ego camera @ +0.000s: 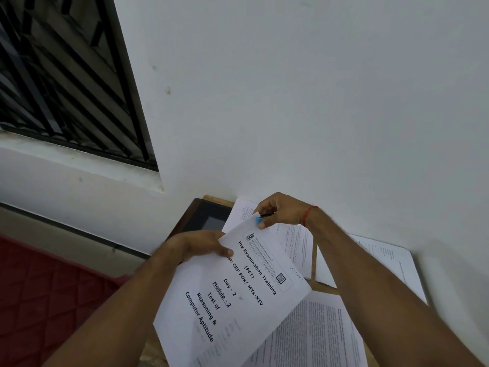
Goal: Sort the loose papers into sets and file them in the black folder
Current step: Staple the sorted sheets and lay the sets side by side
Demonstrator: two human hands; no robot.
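Wooden table [325, 288] by a white wall [317, 102] bears loose papers [317, 335]; left hand [195, 245] and right hand [280, 210] grip a printed set [238, 287].

Head-worn, tilted down, close over papers [232, 295]

Your cover-page set [238, 295], white and headed "Pre Examination Training (PET)", is tilted above the worktop [324, 287]. Your left hand [195, 246] grips its left edge, and your right hand [280, 210] pinches a blue clip [259, 221] at its top corner. Three printed sheets lie flat: one by the wall [293, 242], one to the right [383, 263], one nearest you [317, 332]. The black folder [203, 215] lies closed at the far left corner.
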